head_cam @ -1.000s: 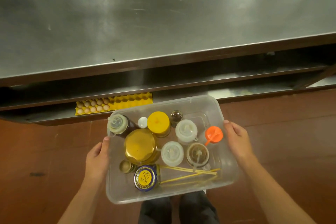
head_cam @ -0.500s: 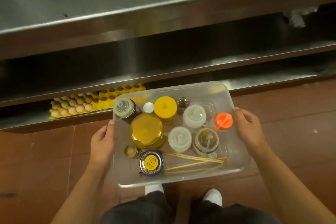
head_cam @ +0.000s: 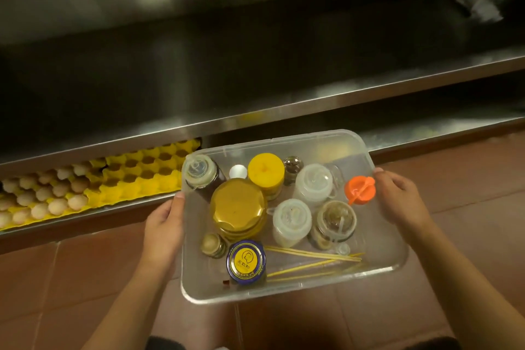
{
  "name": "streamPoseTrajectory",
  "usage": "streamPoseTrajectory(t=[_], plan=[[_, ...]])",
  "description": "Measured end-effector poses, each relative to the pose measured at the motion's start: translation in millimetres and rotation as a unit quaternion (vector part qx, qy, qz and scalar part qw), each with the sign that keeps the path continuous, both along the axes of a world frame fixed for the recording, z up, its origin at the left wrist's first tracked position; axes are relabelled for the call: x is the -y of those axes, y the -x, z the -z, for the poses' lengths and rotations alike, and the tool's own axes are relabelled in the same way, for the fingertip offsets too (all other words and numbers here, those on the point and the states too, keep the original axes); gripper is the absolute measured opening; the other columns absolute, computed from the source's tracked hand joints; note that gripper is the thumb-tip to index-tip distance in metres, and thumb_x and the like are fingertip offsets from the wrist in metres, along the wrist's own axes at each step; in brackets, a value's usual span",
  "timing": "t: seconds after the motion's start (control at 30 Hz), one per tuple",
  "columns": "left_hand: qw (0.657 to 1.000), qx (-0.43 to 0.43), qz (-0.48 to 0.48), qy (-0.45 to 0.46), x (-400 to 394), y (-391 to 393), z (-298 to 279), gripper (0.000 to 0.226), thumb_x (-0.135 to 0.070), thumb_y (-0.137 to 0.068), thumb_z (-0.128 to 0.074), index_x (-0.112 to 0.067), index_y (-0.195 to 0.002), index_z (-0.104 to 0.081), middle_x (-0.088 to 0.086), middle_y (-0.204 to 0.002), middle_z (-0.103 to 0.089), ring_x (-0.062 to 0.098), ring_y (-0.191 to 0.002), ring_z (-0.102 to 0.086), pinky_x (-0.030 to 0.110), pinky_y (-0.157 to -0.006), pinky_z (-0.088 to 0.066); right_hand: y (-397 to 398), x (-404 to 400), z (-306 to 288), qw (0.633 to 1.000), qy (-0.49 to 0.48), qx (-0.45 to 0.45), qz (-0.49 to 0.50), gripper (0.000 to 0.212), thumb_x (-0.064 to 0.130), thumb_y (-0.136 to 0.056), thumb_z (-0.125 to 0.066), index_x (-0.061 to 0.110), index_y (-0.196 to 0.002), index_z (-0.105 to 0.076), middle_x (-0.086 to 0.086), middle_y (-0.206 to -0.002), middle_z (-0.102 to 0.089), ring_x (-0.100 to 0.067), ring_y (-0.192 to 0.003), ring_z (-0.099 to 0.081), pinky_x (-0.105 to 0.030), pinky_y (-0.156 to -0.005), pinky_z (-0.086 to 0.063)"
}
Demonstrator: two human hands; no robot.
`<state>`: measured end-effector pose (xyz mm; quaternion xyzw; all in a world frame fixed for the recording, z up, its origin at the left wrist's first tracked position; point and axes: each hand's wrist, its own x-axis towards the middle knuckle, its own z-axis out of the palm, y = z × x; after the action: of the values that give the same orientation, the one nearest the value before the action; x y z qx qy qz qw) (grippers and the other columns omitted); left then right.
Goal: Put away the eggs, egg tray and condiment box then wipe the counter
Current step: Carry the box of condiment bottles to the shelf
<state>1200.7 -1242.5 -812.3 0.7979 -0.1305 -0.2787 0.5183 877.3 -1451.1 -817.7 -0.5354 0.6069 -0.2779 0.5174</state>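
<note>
Clear plastic condiment box (head_cam: 392,236) held w/ both hands above red tile floor (head_cam: 56,278), just in front of low steel shelf (head_cam: 284,111). Left hand (head_cam: 163,221) grips left wall, right hand (head_cam: 397,199) grips right rim. Yellow egg tray (head_cam: 147,170) w/ eggs (head_cam: 42,196) sits on bottom shelf, left of box.

Single view, head-worn, wide-angle. Faces steeply down and forward, close above the condiment box (head_cam: 287,290) held over red floor tiles (head_cam: 56,278). Steel under-counter shelves (head_cam: 312,105) fill the upper frame.
</note>
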Motion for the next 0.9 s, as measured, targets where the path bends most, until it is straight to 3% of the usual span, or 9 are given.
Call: streamPoseTrajectory(t=[0.1,0.2,0.33,0.47,0.57,0.63,0.7,0.8,0.9], plan=[[0.999,0.027,0.029,-0.007,26,-2,25,0.039,-0.037,-0.102,-0.051,-0.028,-0.07,-0.07,-0.019,-0.067,-0.07,-0.011,-0.063,-0.061,0.01,-0.06,-0.045,5,22,29,1.0,0.015,-0.008,0.002,0.041,0.043,-0.093,-0.05,0.017,-0.063,-0.06,0.007,-0.055,-0.051,-0.008,-0.05,-0.045,-0.022,-0.052,-0.038],[0.997,0.042,0.068,-0.015,50,-10,48,0.034,-0.04,-0.104,-0.046,-0.02,-0.083,-0.065,0.002,-0.081,-0.064,0.015,-0.078,-0.059,0.031,-0.071,-0.043,6,47,43,0.999,0.027,-0.011,-0.019,0.036,0.041,-0.089,-0.051,0.013,-0.071,-0.065,0.007,-0.06,-0.057,-0.01,-0.059,-0.049,-0.03,-0.061,-0.04],[0.994,0.056,0.093,-0.017,75,-16,70,0.033,-0.041,-0.104,-0.044,-0.016,-0.09,-0.061,0.012,-0.085,-0.056,0.023,-0.082,-0.053,0.038,-0.077,-0.043,4,73,60,0.998,0.055,-0.01,-0.021,0.036,0.034,-0.095,-0.052,0.02,-0.066,-0.068,0.012,-0.062,-0.06,-0.009,-0.065,-0.051,-0.031,-0.064,-0.041],[0.995,0.053,0.077,-0.041,90,-17,79,0.043,-0.04,-0.104,-0.043,-0.004,-0.096,-0.065,0.02,-0.092,-0.063,0.031,-0.088,-0.06,0.054,-0.088,-0.05,-4,85,75,0.997,0.075,-0.024,-0.016,0.035,0.029,-0.099,-0.052,0.005,-0.085,-0.071,0.0,-0.08,-0.062,-0.014,-0.082,-0.053,-0.034,-0.077,-0.042],[0.993,0.062,0.083,-0.048,94,-21,83,0.048,-0.035,-0.105,-0.044,0.009,-0.101,-0.062,0.023,-0.09,-0.06,0.029,-0.085,-0.056,0.049,-0.081,-0.049,-12,90,80,0.997,0.07,-0.03,-0.014,0.038,0.029,-0.1,-0.052,-0.005,-0.093,-0.069,-0.003,-0.086,-0.06,-0.014,-0.086,-0.051,-0.035,-0.079,-0.042],[0.991,0.08,0.093,-0.05,94,-24,83,0.046,-0.033,-0.105,-0.043,0.009,-0.095,-0.062,0.017,-0.084,-0.056,0.025,-0.08,-0.051,0.037,-0.07,-0.041,-17,92,80,0.997,0.062,-0.031,-0.018,0.039,0.031,-0.1,-0.052,-0.001,-0.086,-0.07,-0.002,-0.081,-0.06,-0.014,-0.082,-0.052,-0.032,-0.074,-0.039],[0.99,0.091,0.098,-0.054,95,-28,82,0.043,-0.032,-0.105,-0.043,0.002,-0.084,-0.059,0.012,-0.077,-0.05,0.023,-0.075,-0.047,0.035,-0.064,-0.034,-21,95,81,0.998,0.051,-0.025,-0.018,0.037,0.032,-0.1,-0.052,0.008,-0.079,-0.07,0.001,-0.075,-0.06,-0.012,-0.076,-0.052,-0.03,-0.071,-0.04],[0.99,0.091,0.096,-0.054,99,-31,83,0.039,-0.031,-0.105,-0.043,-0.008,-0.075,-0.051,0.01,-0.071,-0.043,0.023,-0.071,-0.04,0.036,-0.063,-0.03,-28,101,85,0.999,0.031,-0.02,-0.007,0.035,0.036,-0.099,-0.053,0.013,-0.08,-0.071,0.003,-0.077,-0.064,-0.012,-0.077,-0.056,-0.032,-0.077,-0.042],[0.994,0.057,0.078,-0.046,103,-34,84,0.045,-0.034,-0.105,-0.043,0.004,-0.088,-0.06,0.014,-0.079,-0.051,0.024,-0.076,-0.046,0.038,-0.07,-0.038,-33,106,88,0.999,0.029,-0.02,0.004,0.03,0.04,-0.098,-0.054,0.022,-0.079,-0.069,0.006,-0.086,-0.065,-0.01,-0.084,-0.057,-0.032,-0.083,-0.04]])
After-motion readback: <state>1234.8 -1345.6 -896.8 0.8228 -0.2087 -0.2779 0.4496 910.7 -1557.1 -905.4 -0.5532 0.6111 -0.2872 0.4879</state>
